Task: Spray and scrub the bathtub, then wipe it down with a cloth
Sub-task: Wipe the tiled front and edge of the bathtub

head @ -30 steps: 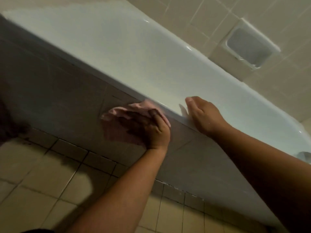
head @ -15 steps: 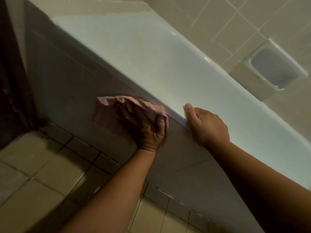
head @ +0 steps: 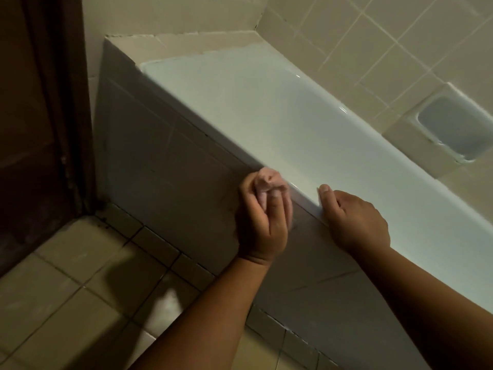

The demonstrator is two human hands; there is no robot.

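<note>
The white bathtub (head: 280, 108) runs diagonally from the upper left to the lower right, with a grey tiled front panel (head: 170, 182) below its rim. My left hand (head: 262, 222) grips a bunched pink cloth (head: 266, 182) against the top of the panel, just under the rim. My right hand (head: 352, 220) rests on the rim to the right of it, thumb laid along the edge and fingers curled over into the tub.
A dark wooden door (head: 34, 116) stands at the left. Beige floor tiles (head: 66, 303) lie below the panel. A recessed soap dish (head: 453, 126) sits in the tiled wall (head: 386, 36) behind the tub. A tiled ledge (head: 186, 44) caps the tub's far end.
The cloth was spread flat on the panel; now it is bunched up in my left hand, higher, at the rim. My right hand stays on the rim. The view has swung left.
</note>
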